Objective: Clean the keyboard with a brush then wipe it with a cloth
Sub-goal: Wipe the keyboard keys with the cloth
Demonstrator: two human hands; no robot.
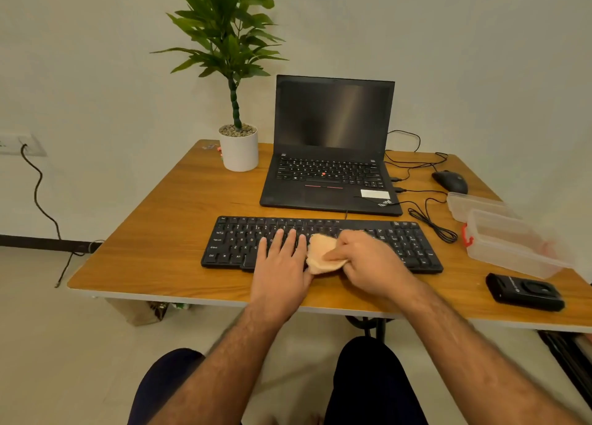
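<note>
Cloth (pixel 322 254) bunched in right hand (pixel 368 261) fingers atop keyboard (pixel 413 248); left hand (pixel 282 261) fingers flat, just beside.

left hand (pixel 282 258) flat, right hand (pixel 368 261) seemingly curled

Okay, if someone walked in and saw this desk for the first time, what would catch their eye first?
Most likely the two hands at the black keyboard near the desk's front edge: the left hand lies flat on the keys while the right hand grips a peach cloth against them. Behind it stands an open laptop with a dark screen, and a tall potted plant to its left.
</note>
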